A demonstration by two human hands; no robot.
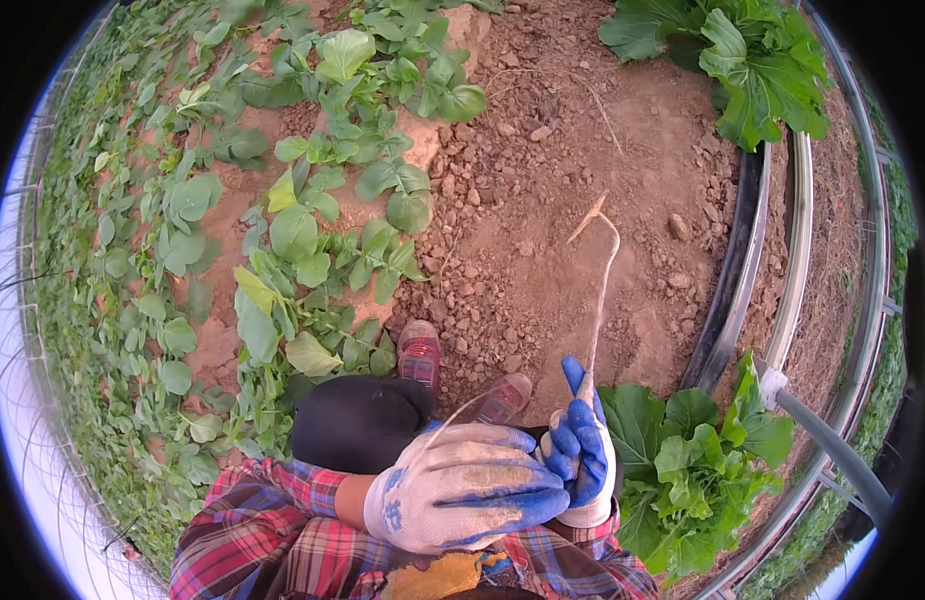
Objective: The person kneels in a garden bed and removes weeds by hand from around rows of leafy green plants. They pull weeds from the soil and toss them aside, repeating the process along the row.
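Note:
My right hand (582, 457), in a white knit glove with blue coating, is closed around the lower end of a small hand hoe (601, 300). Its thin, soil-coated shaft points away from me and bends near the top to a narrow crosswise blade, above the soil. My left hand (470, 484), in a matching soil-stained glove, lies palm inward against the right hand, fingertips at its fingers. Whether it grips anything is hidden beneath it. A thin pale curved strip (455, 416) shows beside the left glove; what it is cannot be told.
Broad-leaved seedlings (293, 232) grow thickly on the left. Loose, cloddy soil (537, 195) lies ahead. Large leafy greens stand at lower right (687, 465) and upper right (762, 67). Black pipe (725, 285) and a pale rail (796, 240) run along the right, beside a grey metal tube (837, 450).

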